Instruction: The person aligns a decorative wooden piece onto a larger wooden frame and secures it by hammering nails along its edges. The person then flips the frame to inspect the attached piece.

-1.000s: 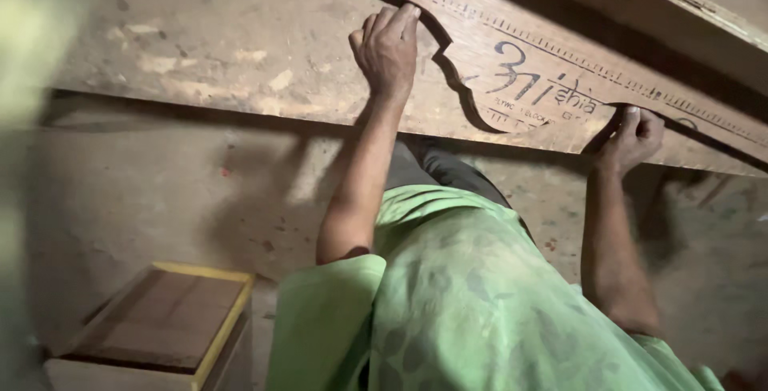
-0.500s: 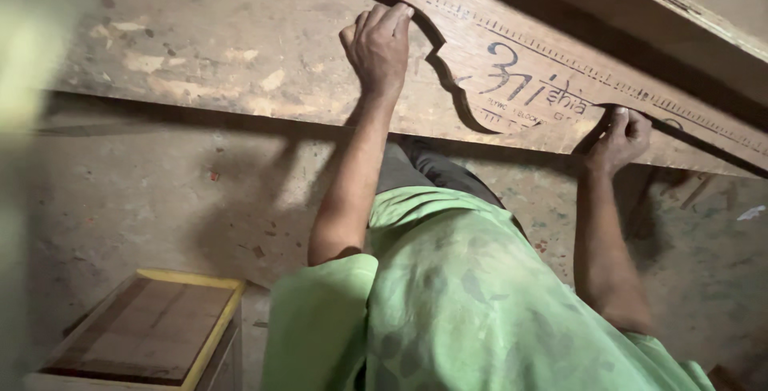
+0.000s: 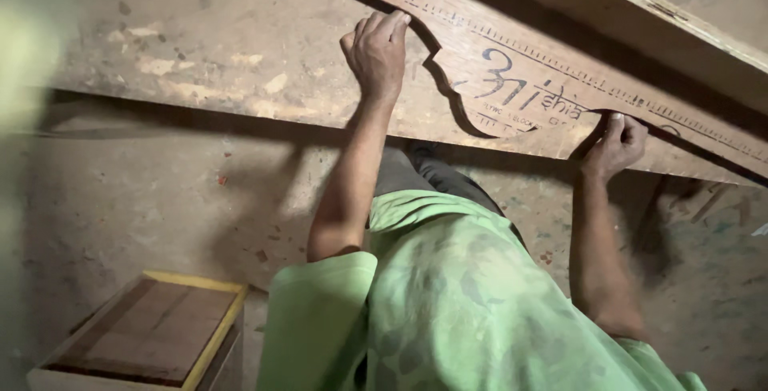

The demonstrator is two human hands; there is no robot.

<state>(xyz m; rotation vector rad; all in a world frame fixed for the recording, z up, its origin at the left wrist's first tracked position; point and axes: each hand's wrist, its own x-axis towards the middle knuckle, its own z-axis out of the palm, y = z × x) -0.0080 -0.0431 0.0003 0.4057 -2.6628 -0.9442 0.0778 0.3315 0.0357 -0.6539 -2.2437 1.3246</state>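
Note:
A shaped wooden template [image 3: 520,79] with a curved cut-out edge, a printed scale and dark handwriting lies across a wide worn board [image 3: 200,39] that runs over a workbench. My left hand [image 3: 376,55] presses on the template's left end, fingers curled over its curved edge. My right hand [image 3: 614,145] grips the template's lower edge further right, fingertips hooked on it. My green shirt [image 3: 448,311] fills the lower middle of the view.
A small wooden box with a yellow rim [image 3: 152,335] stands on the dusty floor [image 3: 136,199] at lower left. Another plank [image 3: 680,15] runs along the upper right. Scraps of wood [image 3: 704,199] lie on the floor at right.
The view has shifted slightly; both hands stay on the template, with the left hand a little lower in the frame. No grip has changed.

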